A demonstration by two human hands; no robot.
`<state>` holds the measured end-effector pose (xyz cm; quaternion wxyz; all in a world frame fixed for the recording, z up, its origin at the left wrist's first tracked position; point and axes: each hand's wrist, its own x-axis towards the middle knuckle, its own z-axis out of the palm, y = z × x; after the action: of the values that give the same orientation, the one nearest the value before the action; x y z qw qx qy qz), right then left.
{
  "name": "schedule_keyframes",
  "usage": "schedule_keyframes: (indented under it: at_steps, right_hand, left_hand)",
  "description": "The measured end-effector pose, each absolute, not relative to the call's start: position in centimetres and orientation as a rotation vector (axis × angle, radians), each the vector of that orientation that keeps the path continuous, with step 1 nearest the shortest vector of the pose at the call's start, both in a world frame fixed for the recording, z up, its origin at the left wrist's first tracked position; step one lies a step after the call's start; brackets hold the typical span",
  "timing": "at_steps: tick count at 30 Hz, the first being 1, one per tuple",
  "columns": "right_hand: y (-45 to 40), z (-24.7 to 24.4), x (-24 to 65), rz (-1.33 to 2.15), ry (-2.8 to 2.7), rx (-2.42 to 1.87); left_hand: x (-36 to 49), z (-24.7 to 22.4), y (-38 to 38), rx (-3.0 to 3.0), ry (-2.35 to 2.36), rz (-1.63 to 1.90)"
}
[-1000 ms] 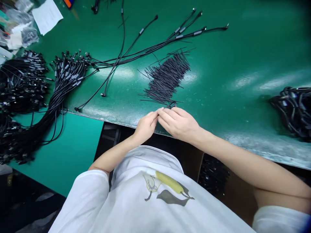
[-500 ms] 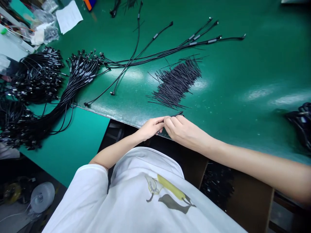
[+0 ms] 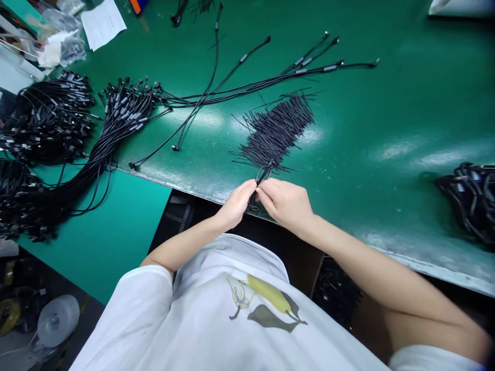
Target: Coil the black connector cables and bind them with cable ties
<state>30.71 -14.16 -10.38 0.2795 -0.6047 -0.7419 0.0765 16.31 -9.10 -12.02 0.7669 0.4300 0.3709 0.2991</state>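
Observation:
My left hand (image 3: 235,204) and my right hand (image 3: 284,203) meet at the front edge of the green bench mat (image 3: 371,103), fingertips together. Between them they pinch a thin black cable tie (image 3: 263,175), bent into a small loop that stands up past my fingers. Just beyond my hands lies a dense pile of loose black cable ties (image 3: 274,131). Several long black cables with moulded sleeves (image 3: 251,82) fan out across the mat above it, running from a thick bundle of black cables (image 3: 124,116) to the left.
More coiled black cables (image 3: 46,121) hang over the mat's left side, and another heap (image 3: 467,201) lies at the right. A sheet of paper (image 3: 102,23) and plastic bags (image 3: 64,44) sit top left. Below the bench edge stands a box holding black cables (image 3: 336,291).
The cable tie now forms a raised loop between my fingertips, and my hands have drawn closer together. The view has swung slightly, bringing the right heap further into frame.

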Motion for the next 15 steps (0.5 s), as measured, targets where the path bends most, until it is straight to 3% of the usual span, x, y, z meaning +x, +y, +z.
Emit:
schedule_keyframes:
  at_steps: [5, 10, 15]
  right_hand:
    - [-14.4, -10.9, 31.4, 0.905, -1.4, -1.589]
    - [-15.2, -10.0, 32.2, 0.816, -1.475, -1.557]
    - [-16.4, -9.8, 31.1, 0.937, -1.797, -1.427]
  left_hand:
    - [14.6, -10.6, -8.9, 1.546, 0.671, 0.685]
    - [14.2, -10.8, -8.6, 1.732, 0.592, 0.371]
    - [14.2, -9.8, -7.3, 1.426, 0.569, 0.528]
